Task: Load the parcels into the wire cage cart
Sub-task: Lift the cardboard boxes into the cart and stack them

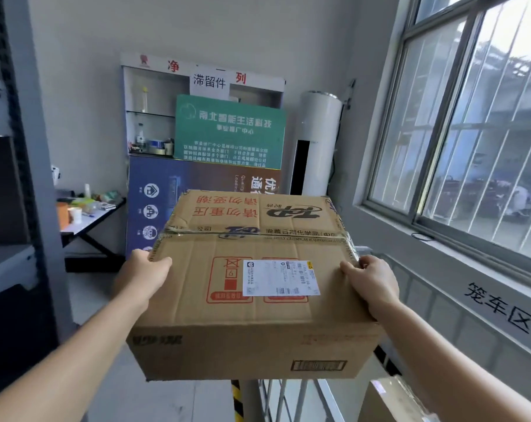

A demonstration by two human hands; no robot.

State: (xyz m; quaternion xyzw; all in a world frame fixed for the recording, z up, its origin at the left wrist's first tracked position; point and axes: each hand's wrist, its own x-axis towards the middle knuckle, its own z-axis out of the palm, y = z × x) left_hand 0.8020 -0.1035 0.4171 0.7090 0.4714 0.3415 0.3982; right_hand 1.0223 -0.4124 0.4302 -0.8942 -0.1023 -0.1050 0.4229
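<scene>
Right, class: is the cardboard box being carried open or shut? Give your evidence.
Shut. The cardboard box has its top flaps closed flat, with clear tape running along the seam.

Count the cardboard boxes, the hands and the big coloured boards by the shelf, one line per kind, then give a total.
Cardboard boxes: 2, the held box and the lower-right box
Hands: 2, left hand and right hand
Coloured boards: 2, green board and blue board
Total: 6
</scene>
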